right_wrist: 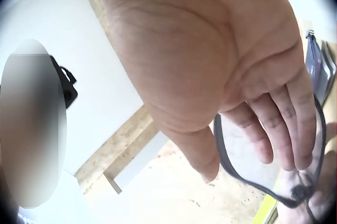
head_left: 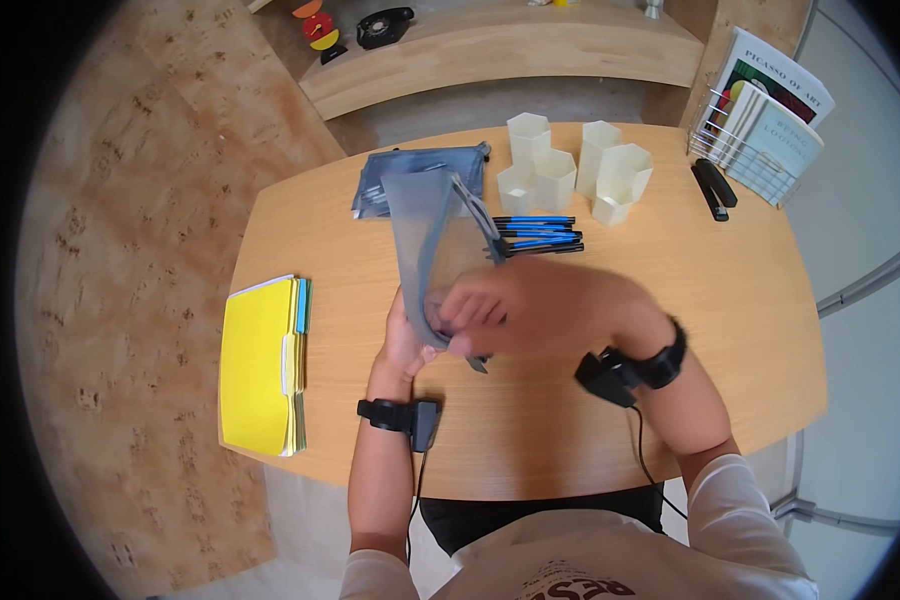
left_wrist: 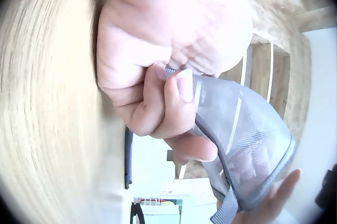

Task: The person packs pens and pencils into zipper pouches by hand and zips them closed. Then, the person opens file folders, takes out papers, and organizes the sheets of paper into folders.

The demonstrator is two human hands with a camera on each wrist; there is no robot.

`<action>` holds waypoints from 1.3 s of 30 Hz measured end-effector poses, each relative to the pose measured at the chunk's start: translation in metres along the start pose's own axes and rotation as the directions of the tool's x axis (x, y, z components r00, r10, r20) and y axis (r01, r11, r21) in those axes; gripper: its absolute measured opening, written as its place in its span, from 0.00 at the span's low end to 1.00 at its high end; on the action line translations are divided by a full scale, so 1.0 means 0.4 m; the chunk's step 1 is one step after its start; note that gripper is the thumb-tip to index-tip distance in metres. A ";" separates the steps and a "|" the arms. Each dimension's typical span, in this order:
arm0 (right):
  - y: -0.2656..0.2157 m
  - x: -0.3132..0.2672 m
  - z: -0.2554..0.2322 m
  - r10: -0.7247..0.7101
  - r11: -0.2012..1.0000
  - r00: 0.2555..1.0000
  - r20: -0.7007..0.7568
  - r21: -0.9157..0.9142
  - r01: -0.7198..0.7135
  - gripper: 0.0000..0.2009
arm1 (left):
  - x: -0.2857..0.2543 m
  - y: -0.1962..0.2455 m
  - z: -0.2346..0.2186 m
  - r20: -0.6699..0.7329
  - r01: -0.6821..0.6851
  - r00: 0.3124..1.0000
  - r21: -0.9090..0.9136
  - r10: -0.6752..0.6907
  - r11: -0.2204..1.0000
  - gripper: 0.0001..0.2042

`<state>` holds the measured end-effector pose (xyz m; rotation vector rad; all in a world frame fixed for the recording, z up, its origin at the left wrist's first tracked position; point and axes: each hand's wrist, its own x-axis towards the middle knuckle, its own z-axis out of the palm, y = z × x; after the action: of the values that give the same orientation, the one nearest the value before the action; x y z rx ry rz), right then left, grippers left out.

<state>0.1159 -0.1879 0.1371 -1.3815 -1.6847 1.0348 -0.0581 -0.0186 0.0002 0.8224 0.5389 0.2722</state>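
A grey mesh zip pouch (head_left: 420, 215) is held up over the middle of the table, its dark zipper edge spread into a loop. My left hand (head_left: 402, 335) grips the pouch at its near end; in the left wrist view the fingers of that hand (left_wrist: 158, 40) curl in and pinch the edge of the mesh. Over the pouch's opening is my right hand (head_left: 545, 305), blurred in the head view. In the right wrist view, the right hand (right_wrist: 205, 61) has extended, slightly bent fingers reaching inside the dark-rimmed opening, the thumb lying outside it.
More grey zip pouches (head_left: 370, 190) lie flat at the back left. Blue and black pens (head_left: 540, 232) lie before cream hexagonal holders (head_left: 555, 180). A black stapler (head_left: 712, 190) is beside a wire rack (head_left: 740, 150) of books. Yellow folders (head_left: 260, 365) lie at the left edge.
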 end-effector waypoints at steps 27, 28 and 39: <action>0.269 0.087 0.013 0.360 0.410 0.781 -0.510 -0.666 -0.624 0.14 | 0.021 0.002 -0.053 0.251 -0.029 0.966 -0.122 0.059 0.992 0.44; 0.276 0.087 0.019 0.358 0.412 0.783 -0.508 -0.667 -0.621 0.14 | 0.020 0.003 -0.052 0.249 -0.024 0.967 -0.130 0.056 0.991 0.45; 0.103 0.049 -0.047 0.250 0.962 0.833 -0.493 0.226 -0.155 0.08 | 0.008 0.012 -0.021 0.250 0.010 0.967 -0.231 0.050 0.973 0.46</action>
<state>0.1463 -0.1614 0.1086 -1.5713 -1.0406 0.8012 -0.0602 -0.0089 -0.0022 0.6244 0.2516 0.2386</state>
